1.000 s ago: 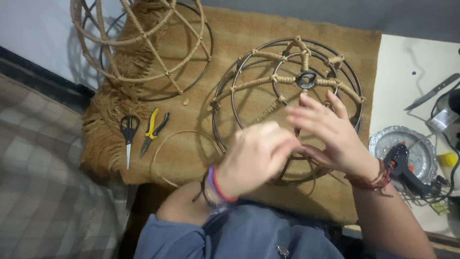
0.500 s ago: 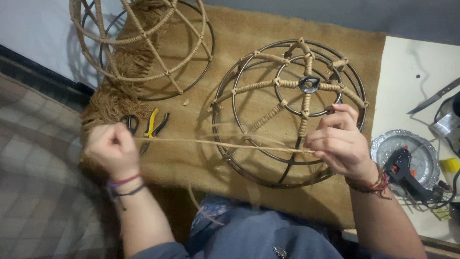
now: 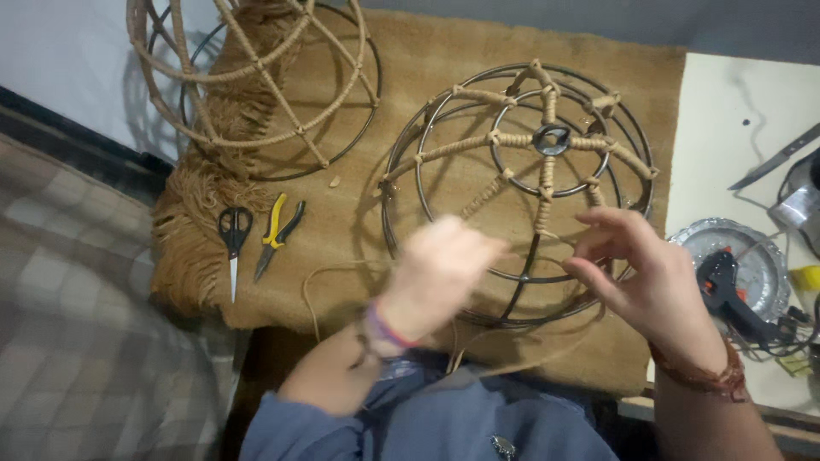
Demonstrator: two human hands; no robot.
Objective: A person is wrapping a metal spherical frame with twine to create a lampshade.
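Note:
A round dome-shaped wire frame lies on a burlap mat, with some of its ribs wrapped in jute cord. My right hand is at the frame's near right side, thumb and fingers pinched on a wire there. My left hand is blurred by motion over the frame's near left rim, fingers closed. A slack loop of jute cord trails from it across the mat and down toward my lap.
Black-handled scissors and yellow-handled pliers lie on the mat at left. A second frame, fully cord-wrapped, stands at the top left. On the pale table at right are a black glue gun on a foil plate and a knife.
My left hand pulled the cord taut far out to the left, then swung back to the frame, leaving the cord slack. My right hand stayed at the frame.

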